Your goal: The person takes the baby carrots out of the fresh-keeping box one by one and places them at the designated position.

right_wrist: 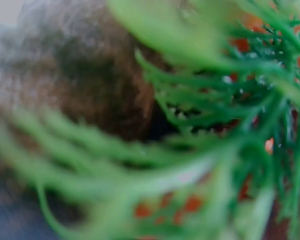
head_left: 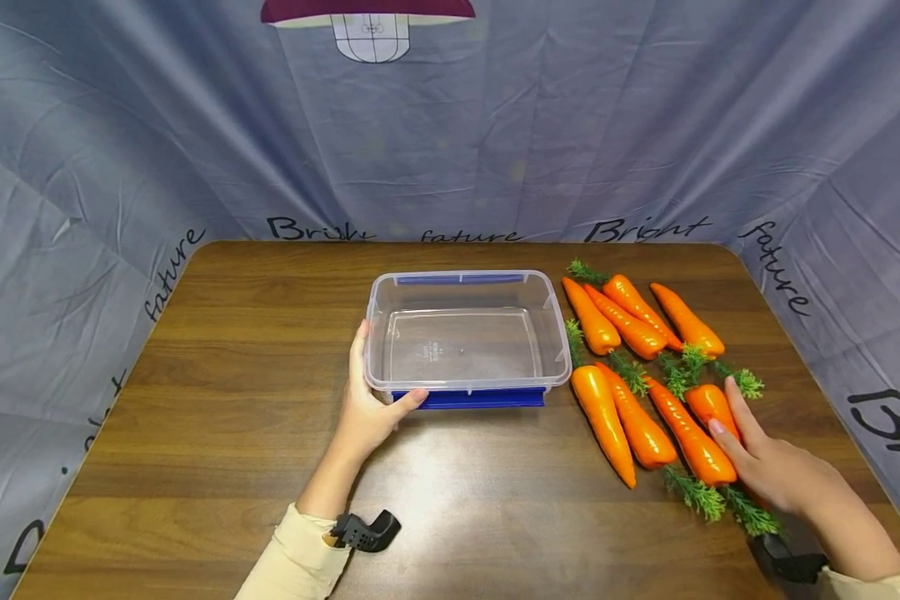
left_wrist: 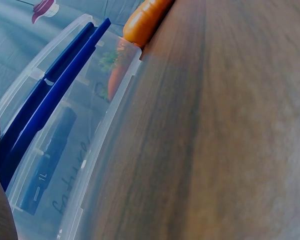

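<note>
A clear plastic food container (head_left: pixel 461 342) with blue side latches lies without a lid mid-table. My left hand (head_left: pixel 371 408) holds its near left corner, thumb over the front blue latch (head_left: pixel 472 398) and fingers along the left wall. In the left wrist view the thumb (left_wrist: pixel 0 200) lies beside that latch. At the right, my right hand (head_left: pixel 780 467) grips the rightmost carrot (head_left: pixel 708 407) of the near row, thumb and fingers at its two sides; the hand hides much of it. Blurred carrot leaves (right_wrist: pixel 230 140) fill the right wrist view.
Several orange carrots with green tops lie in two rows right of the container, such as a near-row carrot (head_left: pixel 603 417) and a far-row carrot (head_left: pixel 686 321). A grey printed curtain (head_left: pixel 495 150) hangs behind and beside the wooden table (head_left: pixel 232 375).
</note>
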A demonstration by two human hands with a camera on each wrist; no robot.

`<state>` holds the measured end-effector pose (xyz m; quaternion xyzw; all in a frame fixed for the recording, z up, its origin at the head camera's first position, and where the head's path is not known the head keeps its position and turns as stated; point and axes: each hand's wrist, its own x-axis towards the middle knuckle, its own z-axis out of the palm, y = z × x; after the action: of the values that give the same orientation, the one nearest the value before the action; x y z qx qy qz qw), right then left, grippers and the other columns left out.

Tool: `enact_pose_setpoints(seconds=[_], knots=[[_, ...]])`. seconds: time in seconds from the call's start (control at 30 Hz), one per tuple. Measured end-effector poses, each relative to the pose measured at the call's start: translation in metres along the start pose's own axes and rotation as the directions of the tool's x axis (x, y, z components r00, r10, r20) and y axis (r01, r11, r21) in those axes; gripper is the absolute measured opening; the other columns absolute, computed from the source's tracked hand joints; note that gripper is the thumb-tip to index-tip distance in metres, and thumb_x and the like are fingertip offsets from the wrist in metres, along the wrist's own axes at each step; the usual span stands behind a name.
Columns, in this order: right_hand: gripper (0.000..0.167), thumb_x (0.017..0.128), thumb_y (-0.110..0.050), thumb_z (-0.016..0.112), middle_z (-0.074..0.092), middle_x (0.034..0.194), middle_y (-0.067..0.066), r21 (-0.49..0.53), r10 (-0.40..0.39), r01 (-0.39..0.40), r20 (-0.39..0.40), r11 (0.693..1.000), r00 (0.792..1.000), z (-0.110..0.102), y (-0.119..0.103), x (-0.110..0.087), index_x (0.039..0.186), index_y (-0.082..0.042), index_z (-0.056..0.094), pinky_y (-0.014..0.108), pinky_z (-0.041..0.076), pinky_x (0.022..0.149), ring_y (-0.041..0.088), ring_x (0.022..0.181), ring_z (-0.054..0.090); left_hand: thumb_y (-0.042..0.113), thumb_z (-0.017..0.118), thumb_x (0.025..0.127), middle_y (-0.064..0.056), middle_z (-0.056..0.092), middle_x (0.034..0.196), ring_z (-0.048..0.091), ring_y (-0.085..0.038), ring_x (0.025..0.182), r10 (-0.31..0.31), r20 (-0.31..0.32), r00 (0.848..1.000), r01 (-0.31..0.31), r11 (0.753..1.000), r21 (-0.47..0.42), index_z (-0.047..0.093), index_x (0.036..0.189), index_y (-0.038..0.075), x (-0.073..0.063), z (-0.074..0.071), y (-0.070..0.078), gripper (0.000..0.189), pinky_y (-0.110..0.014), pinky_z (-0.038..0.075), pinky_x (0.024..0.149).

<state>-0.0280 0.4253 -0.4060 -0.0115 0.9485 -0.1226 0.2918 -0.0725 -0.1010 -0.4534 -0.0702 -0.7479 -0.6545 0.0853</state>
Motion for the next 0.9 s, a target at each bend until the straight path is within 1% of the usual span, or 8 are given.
enact_pose_setpoints(seconds=[0.27,0.43,0.5,0.6,0.63,0.7,0.77,0.9], knots=[[0.078,0.106,-0.055,0.016,0.041,0.133,0.048,-0.011,0.007,-0.007,-0.049,1.000,0.999,0.001,-0.001,-0.001,0.146,-0.017,-0.039,0.066,0.048,0.068,0.061,0.096,0.061,0.012,0.089,0.071,0.004,0.017,0.165,0.030,-0.028,0.148,-0.001,0.002,1.000,0.001,1.000,0.000,0.008,0.160,0.026,0.001,-0.001,0.000,0.121,-0.048,0.023,0.121],[0.074,0.105,-0.055,0.012,0.048,0.129,0.047,-0.069,0.029,-0.034,-0.069,0.997,0.997,-0.009,-0.007,-0.006,0.149,-0.018,-0.034,0.063,0.048,0.065,0.060,0.097,0.061,0.008,0.087,0.071,0.001,0.015,0.166,0.029,-0.030,0.148,-0.037,0.000,0.999,0.037,0.999,0.003,0.007,0.160,0.030,0.001,-0.001,0.007,0.122,-0.046,0.022,0.123],[0.072,0.105,-0.055,0.012,0.047,0.131,0.046,-0.095,0.029,-0.039,-0.098,0.995,0.995,-0.013,-0.013,-0.010,0.152,-0.018,-0.029,0.062,0.048,0.066,0.060,0.099,0.060,0.009,0.087,0.071,-0.002,0.015,0.166,0.030,-0.032,0.148,-0.053,0.002,0.999,0.053,0.998,0.016,0.007,0.160,0.031,0.000,-0.002,0.013,0.122,-0.047,0.021,0.123],[0.072,0.106,-0.054,0.017,0.044,0.134,0.045,-0.134,0.013,-0.040,-0.195,0.990,0.981,-0.017,-0.027,-0.018,0.157,-0.017,-0.017,0.063,0.048,0.069,0.061,0.103,0.057,0.013,0.088,0.071,-0.001,0.015,0.167,0.029,-0.030,0.149,-0.061,-0.006,0.998,0.061,0.996,0.065,0.008,0.160,0.032,-0.002,-0.003,0.016,0.120,-0.049,0.020,0.123],[0.072,0.106,-0.054,0.020,0.044,0.135,0.045,-0.148,0.002,-0.039,-0.243,0.988,0.970,-0.018,-0.033,-0.020,0.159,-0.017,-0.011,0.063,0.048,0.070,0.061,0.103,0.057,0.015,0.088,0.072,0.000,0.014,0.167,0.026,-0.028,0.150,-0.056,-0.010,0.998,0.057,0.995,0.087,0.009,0.160,0.033,-0.002,-0.004,0.016,0.119,-0.049,0.020,0.123],[0.071,0.106,-0.052,0.029,0.050,0.130,0.042,-0.170,-0.032,-0.031,-0.353,0.985,0.935,-0.019,-0.046,-0.024,0.161,-0.017,0.001,0.062,0.048,0.068,0.059,0.101,0.058,0.020,0.088,0.072,0.003,0.012,0.167,0.021,-0.024,0.152,-0.035,-0.025,0.999,0.039,0.988,0.149,0.011,0.159,0.036,-0.001,-0.006,0.014,0.117,-0.051,0.018,0.123],[0.069,0.105,-0.050,0.037,0.057,0.122,0.037,-0.175,-0.067,-0.016,-0.458,0.984,0.886,-0.020,-0.061,-0.027,0.160,-0.017,0.014,0.057,0.047,0.060,0.054,0.093,0.060,0.025,0.086,0.073,0.005,0.009,0.168,0.015,-0.021,0.154,0.003,-0.045,0.999,0.006,0.978,0.207,0.013,0.158,0.038,0.000,-0.008,0.009,0.113,-0.054,0.016,0.123],[0.066,0.101,-0.049,0.050,0.060,0.115,0.025,-0.190,-0.136,0.023,-0.609,0.982,0.781,-0.021,-0.092,-0.032,0.155,-0.017,0.033,0.053,0.042,0.048,0.045,0.088,0.058,0.033,0.079,0.079,0.004,0.005,0.168,0.012,-0.028,0.155,0.098,-0.048,0.994,-0.078,0.945,0.317,0.020,0.158,0.036,0.001,-0.012,0.011,0.099,-0.066,0.020,0.117]])
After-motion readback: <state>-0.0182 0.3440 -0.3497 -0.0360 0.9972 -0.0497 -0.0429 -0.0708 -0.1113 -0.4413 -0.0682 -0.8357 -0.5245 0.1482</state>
